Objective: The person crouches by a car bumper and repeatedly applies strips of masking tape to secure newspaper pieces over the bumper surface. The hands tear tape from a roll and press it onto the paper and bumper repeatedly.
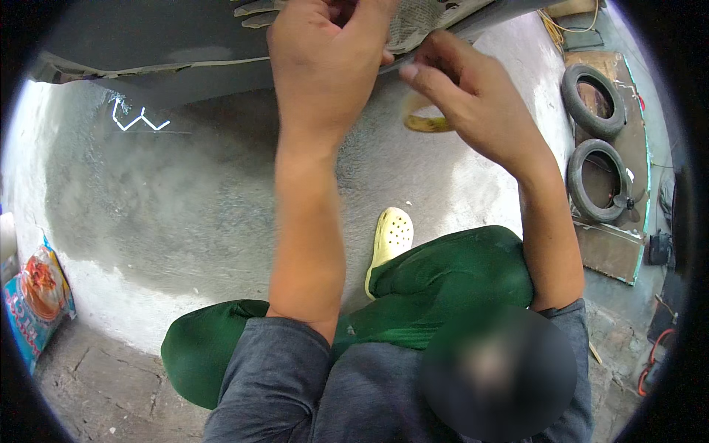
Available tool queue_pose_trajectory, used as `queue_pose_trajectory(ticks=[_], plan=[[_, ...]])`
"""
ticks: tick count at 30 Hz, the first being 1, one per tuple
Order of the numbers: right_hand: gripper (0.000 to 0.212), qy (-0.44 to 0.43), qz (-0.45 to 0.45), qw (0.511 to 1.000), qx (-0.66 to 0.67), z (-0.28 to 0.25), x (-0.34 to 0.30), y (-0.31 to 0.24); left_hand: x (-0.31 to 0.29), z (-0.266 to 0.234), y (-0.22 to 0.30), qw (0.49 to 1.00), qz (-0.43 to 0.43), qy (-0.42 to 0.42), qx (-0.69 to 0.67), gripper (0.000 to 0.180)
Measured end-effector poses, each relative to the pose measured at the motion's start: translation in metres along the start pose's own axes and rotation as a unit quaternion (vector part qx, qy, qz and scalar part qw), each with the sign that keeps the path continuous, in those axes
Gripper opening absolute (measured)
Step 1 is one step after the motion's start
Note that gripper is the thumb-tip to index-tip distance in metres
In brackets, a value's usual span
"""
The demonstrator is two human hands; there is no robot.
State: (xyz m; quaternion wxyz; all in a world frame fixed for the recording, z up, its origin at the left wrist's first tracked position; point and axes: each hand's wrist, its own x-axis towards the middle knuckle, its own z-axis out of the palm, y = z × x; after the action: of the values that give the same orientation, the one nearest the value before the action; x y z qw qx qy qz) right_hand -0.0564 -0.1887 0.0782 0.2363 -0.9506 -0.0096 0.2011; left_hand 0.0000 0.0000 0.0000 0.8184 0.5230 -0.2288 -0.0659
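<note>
My left hand (325, 59) is raised to the lower edge of a dark grey panel (148, 37), its fingers closed on the newspaper (421, 22) that covers the panel there. My right hand (465, 96) is just to its right, with its fingertips at the same edge. A yellowish curved thing, which looks like a roll of tape (427, 122), hangs in its fingers under the palm. Both forearms reach up from my grey sleeves. Below them are my green trousers (443, 284) and a pale yellow clog (390, 240) on the concrete floor (185, 207).
Two black tyres (594, 100) (598, 181) lie on a brown board at the right. A colourful printed sack (37, 295) leans at the left edge. White chalk marks (136, 119) show on the floor under the panel. Cables and an orange cord lie at the far right.
</note>
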Motion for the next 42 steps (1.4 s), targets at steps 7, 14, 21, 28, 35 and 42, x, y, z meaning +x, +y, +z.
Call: queue_pose_trajectory(ticks=[7,14,21,28,35,42], plan=[[0.044,0.062,-0.192,0.957,0.209,0.026,-0.001,0.02,-0.03,-0.006,-0.014,0.982,-0.075,0.014,0.172,0.024],[0.041,0.057,-0.106,0.974,0.193,0.012,-0.018,-0.011,-0.037,-0.004,-0.002,0.995,-0.05,0.037,0.074,0.018],[0.034,0.105,-0.163,0.966,0.173,0.028,-0.014,-0.01,-0.04,-0.008,-0.011,0.996,-0.05,0.055,0.052,0.018],[0.031,0.091,-0.142,0.985,0.027,0.023,-0.015,-0.011,-0.039,-0.007,-0.03,0.993,-0.114,0.022,0.0,0.021],[0.03,0.106,-0.087,0.99,0.037,0.02,-0.018,-0.012,-0.038,0.01,-0.04,0.993,-0.08,0.075,-0.04,0.021],[0.029,0.115,-0.098,0.989,-0.007,0.019,-0.019,-0.015,-0.039,0.01,-0.044,0.994,-0.055,0.076,-0.055,0.018]])
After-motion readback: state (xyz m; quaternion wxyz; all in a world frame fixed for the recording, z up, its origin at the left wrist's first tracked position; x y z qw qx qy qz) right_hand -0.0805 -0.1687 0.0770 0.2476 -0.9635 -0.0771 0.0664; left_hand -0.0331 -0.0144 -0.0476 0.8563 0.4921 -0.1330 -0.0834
